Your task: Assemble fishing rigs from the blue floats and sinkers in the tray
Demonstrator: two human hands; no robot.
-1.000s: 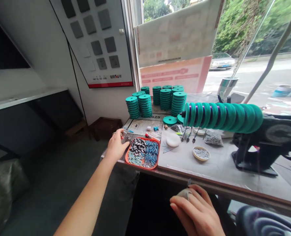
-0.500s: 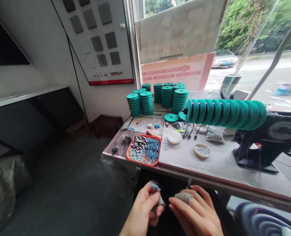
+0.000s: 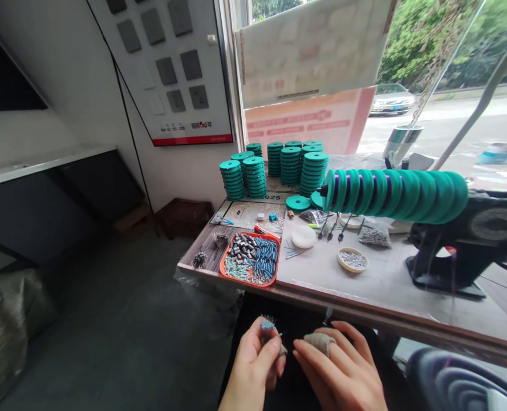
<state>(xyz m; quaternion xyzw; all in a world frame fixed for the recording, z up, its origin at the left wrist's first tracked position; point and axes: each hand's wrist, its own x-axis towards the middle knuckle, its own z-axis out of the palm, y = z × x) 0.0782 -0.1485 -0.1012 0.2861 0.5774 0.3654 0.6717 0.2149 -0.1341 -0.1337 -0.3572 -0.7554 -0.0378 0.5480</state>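
Materials on your bench and in your hands

Your left hand pinches a small blue piece with bristly metal wires; your right hand wears a rough grey cloth wrap. The green discs look like matt plastic, the orange tray like glossy plastic, and the near table top is smooth and pale.

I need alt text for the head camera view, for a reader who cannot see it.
Two bare hands meet below a table edge: the left hand pinches a small blue-tipped piece, the right hand has a wrapped fingertip. On the table are an orange tray of small parts and stacked green discs.
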